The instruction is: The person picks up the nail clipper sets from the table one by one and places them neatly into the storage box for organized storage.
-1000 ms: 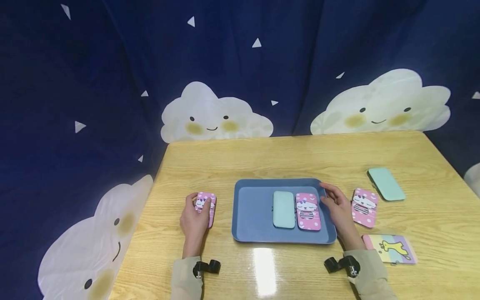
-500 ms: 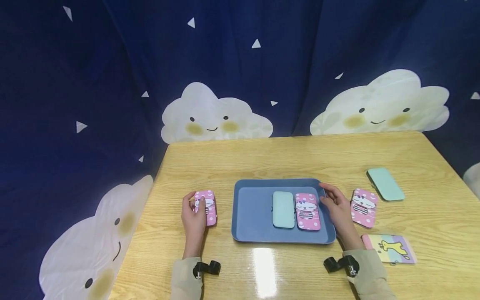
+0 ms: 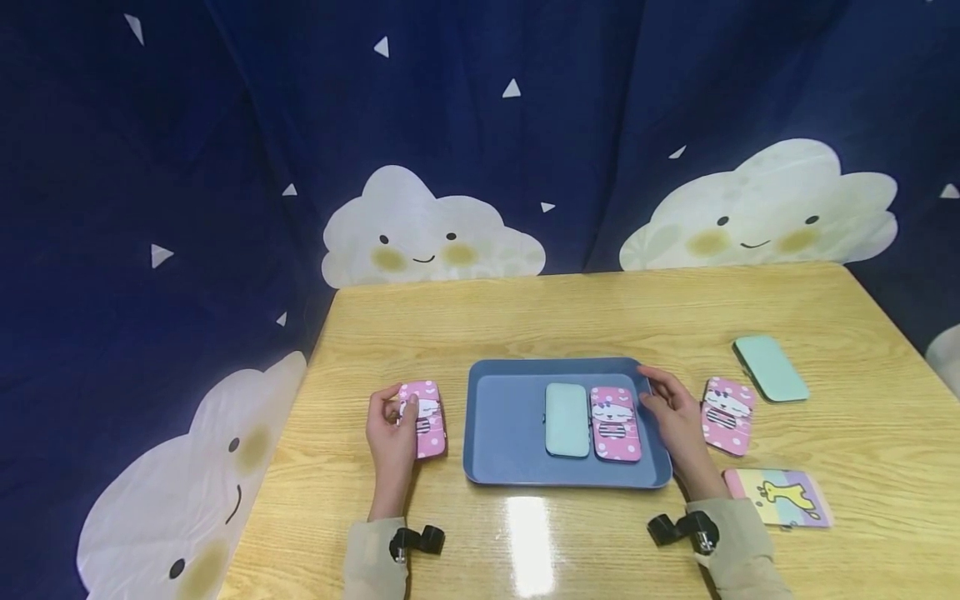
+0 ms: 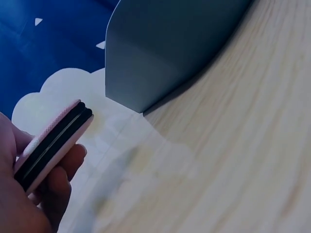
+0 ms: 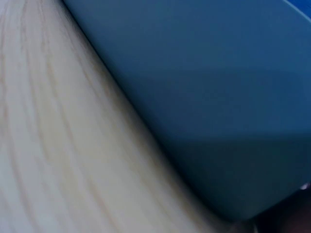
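Note:
In the head view my left hand (image 3: 392, 433) holds a small pink cat-print clasp case (image 3: 427, 443) just left of the blue tray (image 3: 504, 475). Its thumb lies across the printed face. The left wrist view shows the pink case (image 4: 53, 141) edge-on, raised above the table, with its black seam between thumb and fingers. My right hand (image 3: 675, 421) grips the right rim of the tray near the far corner. Inside the tray a mint case (image 3: 567, 420) and another pink cat-print case (image 3: 616, 425) lie side by side. The tray wall (image 5: 209, 97) fills much of the right wrist view.
Right of the tray lie a pink cat-print case (image 3: 727, 415), a mint case (image 3: 772, 368) and a pastel giraffe case (image 3: 783, 498), the last beside my right sleeve. A dark blue curtain (image 3: 480, 125) with clouds hangs behind the wooden table (image 3: 570, 317).
My left hand has lifted the pink case slightly and moved it right, toward the tray. The right hand and the tray stay where they were.

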`<state>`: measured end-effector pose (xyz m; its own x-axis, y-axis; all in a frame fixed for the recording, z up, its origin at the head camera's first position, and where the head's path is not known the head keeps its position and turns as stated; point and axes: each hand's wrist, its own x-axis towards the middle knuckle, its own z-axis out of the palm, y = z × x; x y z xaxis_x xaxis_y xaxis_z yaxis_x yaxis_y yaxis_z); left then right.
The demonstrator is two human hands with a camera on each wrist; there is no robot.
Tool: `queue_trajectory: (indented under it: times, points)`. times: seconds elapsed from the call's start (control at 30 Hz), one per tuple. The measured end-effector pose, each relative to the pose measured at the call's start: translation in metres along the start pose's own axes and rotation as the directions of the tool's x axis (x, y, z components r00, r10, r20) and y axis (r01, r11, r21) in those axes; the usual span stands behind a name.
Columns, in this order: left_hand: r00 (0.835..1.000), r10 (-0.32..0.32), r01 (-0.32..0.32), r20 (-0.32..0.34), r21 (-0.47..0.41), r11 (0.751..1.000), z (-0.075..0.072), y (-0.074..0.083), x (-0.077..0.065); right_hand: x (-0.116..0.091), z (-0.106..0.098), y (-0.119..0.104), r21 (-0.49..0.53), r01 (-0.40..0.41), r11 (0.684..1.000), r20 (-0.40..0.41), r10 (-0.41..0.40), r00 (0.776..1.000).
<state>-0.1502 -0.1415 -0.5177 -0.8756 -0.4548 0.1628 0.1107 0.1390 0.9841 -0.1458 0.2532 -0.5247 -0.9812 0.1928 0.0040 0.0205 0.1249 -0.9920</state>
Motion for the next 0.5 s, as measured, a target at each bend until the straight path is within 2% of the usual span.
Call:
queue_trajectory:
  times: [0.37, 0.5]
  points:
    - [0.998, -0.024, 0.032, 0.062, -0.128, 0.991, 0.001, 0.005, -0.001, 0.0, -0.001, 0.0, 0.001, 0.016, 1.0, 0.002, -0.016, 1.0]
    - [0.996, -0.033, 0.046, 0.087, -0.155, 0.987, 0.001, 0.021, -0.006, 0.0, 0.0, 0.002, 0.004, 0.028, 1.0, -0.001, -0.028, 1.0]
